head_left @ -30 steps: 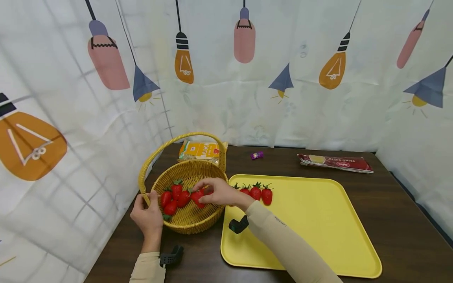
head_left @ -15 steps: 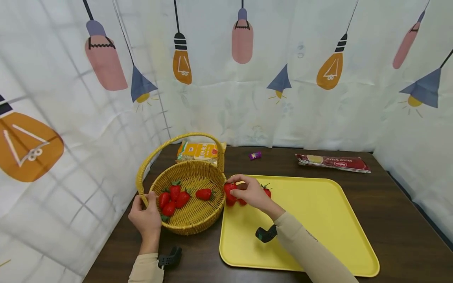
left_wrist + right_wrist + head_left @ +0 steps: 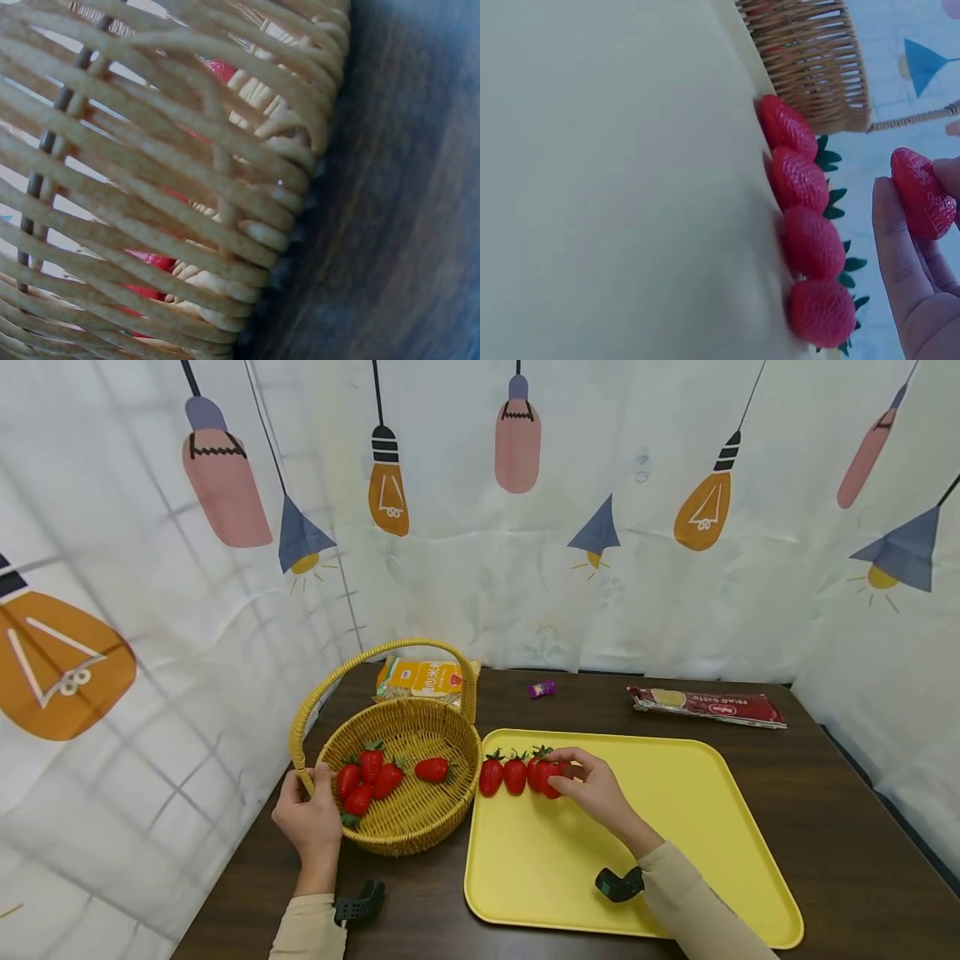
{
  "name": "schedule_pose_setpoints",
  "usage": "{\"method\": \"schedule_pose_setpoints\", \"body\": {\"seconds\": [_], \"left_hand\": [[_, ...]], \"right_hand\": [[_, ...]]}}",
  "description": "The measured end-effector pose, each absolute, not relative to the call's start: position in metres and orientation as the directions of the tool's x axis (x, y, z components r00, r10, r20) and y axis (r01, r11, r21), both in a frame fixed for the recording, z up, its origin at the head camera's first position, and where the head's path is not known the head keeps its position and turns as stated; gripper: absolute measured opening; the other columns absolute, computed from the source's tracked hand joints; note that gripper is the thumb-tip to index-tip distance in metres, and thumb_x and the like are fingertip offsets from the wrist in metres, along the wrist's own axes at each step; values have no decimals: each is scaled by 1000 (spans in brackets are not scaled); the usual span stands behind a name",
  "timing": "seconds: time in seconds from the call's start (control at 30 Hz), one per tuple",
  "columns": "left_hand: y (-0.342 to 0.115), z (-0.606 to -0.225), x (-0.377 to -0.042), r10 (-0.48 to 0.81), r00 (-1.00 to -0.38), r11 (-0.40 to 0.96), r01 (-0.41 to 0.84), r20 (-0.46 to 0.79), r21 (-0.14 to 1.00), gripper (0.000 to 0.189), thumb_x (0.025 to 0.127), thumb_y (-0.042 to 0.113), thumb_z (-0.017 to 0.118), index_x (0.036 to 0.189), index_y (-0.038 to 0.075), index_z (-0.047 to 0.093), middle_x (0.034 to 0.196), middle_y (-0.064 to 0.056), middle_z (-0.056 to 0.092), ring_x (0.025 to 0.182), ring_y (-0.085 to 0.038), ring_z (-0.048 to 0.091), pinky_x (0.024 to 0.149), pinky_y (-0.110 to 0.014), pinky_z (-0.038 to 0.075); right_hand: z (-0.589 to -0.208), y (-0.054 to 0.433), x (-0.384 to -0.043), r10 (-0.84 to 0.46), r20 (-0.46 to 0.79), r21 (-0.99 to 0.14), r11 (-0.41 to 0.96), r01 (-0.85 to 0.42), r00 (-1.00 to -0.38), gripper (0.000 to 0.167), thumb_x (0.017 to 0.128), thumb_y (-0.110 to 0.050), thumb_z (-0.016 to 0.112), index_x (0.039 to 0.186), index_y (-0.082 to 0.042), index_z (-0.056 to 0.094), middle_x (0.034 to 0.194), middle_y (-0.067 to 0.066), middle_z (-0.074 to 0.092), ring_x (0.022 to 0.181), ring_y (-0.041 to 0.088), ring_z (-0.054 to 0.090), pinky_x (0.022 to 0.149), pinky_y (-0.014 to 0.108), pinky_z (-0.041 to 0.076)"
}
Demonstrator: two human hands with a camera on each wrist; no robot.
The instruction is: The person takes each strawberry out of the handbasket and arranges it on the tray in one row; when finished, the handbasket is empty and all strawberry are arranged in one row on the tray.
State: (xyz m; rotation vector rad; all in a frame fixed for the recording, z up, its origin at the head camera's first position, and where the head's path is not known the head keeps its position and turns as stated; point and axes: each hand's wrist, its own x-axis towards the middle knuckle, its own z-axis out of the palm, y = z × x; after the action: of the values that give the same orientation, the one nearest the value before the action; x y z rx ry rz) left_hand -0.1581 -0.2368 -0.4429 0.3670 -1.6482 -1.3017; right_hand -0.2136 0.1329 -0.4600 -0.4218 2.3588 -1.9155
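My left hand (image 3: 309,817) grips the yellow wicker basket (image 3: 408,839) at its left rim, by the foot of the handle. Several red strawberries (image 3: 371,764) lie inside it. In the left wrist view the basket's weave (image 3: 150,165) fills most of the picture, with red showing through the gaps and no fingers visible. My right hand (image 3: 600,793) pinches a strawberry (image 3: 922,193) between thumb and fingers, over the back of the yellow tray (image 3: 637,843). Beneath it, a row of strawberries (image 3: 799,178) lies along the tray's far edge, partly hidden by the hand in the head view.
Behind the basket lies a yellow-orange food packet (image 3: 427,678). A small purple sweet (image 3: 542,689) and a long dark-red packet (image 3: 708,706) rest on the dark table (image 3: 420,902) beyond the tray. A patterned white curtain (image 3: 465,577) surrounds the table.
My right hand has carried a strawberry out of the basket and rightward over the tray's row. The left hand keeps its hold on the basket.
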Motion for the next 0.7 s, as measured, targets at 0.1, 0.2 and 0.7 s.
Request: {"method": "schedule_pose_setpoints", "body": {"seconds": [0.1,0.2,0.7], "left_hand": [[-237,-443,-158,-719,-488,388,309,495,869,22,93,6,65,79,-11,62,69,15,64,63,3,53,57,-18,37],[-237,-443,-157,-715,-487,396,309,501,865,23,93,7,65,80,-11,63,69,15,64,61,3,52,55,-18,37],[-237,-443,-156,-714,-488,397,308,502,864,32,94,19,66,79,-10,63,69,20,62,60,3,51,54,-18,36]], "right_hand": [[-466,140,-213,-225,148,-970,156,-186,-963,29,89,-6,69,117,-1,63,123,19,58,99,33,62,74,31,56],[-470,148,-215,-179,176,-968,148,-203,-968,28,89,-5,69,116,1,64,124,20,58,97,31,63,74,29,56],[-483,182,-229,51,-59,-991,115,64,-997,35,94,-7,63,127,3,58,128,18,52,93,16,62,73,28,56]]}}
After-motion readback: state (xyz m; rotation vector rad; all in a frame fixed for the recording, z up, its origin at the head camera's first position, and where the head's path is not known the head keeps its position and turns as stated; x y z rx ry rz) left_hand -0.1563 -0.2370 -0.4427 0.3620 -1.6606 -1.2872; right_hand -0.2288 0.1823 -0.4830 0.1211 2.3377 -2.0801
